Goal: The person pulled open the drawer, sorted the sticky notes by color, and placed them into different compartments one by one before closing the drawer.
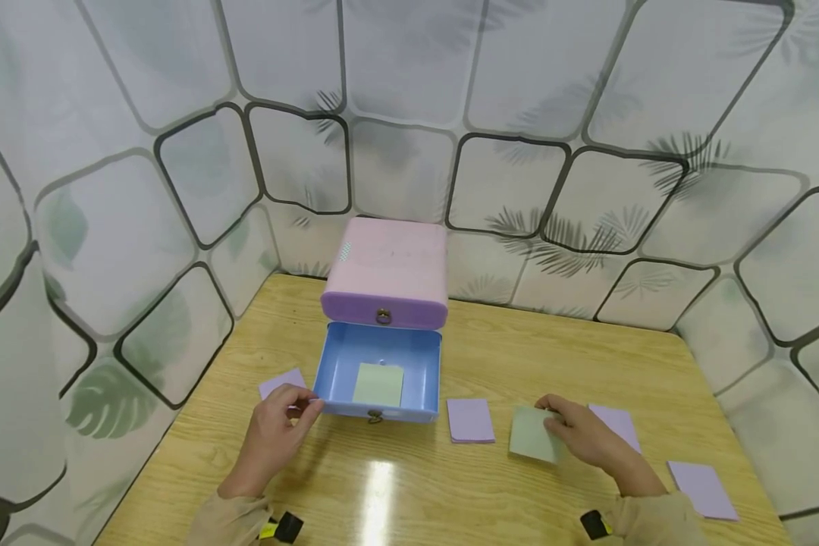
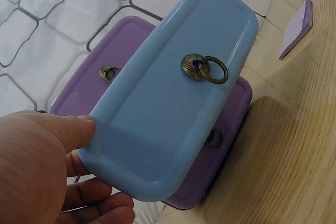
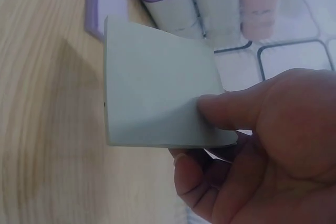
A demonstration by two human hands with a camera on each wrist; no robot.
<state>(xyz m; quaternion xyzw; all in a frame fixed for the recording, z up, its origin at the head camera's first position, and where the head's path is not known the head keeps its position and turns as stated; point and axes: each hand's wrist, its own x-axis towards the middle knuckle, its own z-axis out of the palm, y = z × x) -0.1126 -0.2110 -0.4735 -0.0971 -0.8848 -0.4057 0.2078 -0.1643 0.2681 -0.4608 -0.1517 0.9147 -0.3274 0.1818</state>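
A small drawer cabinet (image 1: pixel 390 265) with a pink top and purple fronts stands at the back of the table. Its blue drawer (image 2: pixel 173 82), with a brass ring pull (image 2: pixel 205 69), is pulled out. Inside lies a pale green sticky-note pad (image 1: pixel 378 384). My left hand (image 1: pixel 280 425) pinches the drawer's front left corner, thumb on one side and fingers curled behind. To the right, my right hand (image 1: pixel 587 432) grips a second pale green sticky-note pad (image 3: pixel 157 87) by its edge, thumb on its face. That pad is held above the wooden table, apart from the drawer.
Purple sticky-note pads lie on the table: one (image 1: pixel 470 421) right of the drawer, one (image 1: pixel 616 425) behind my right hand, one (image 1: pixel 703 491) at the far right and one (image 1: pixel 283 381) partly hidden by my left hand. A patterned curtain (image 1: pixel 403 167) surrounds the table's back and sides.
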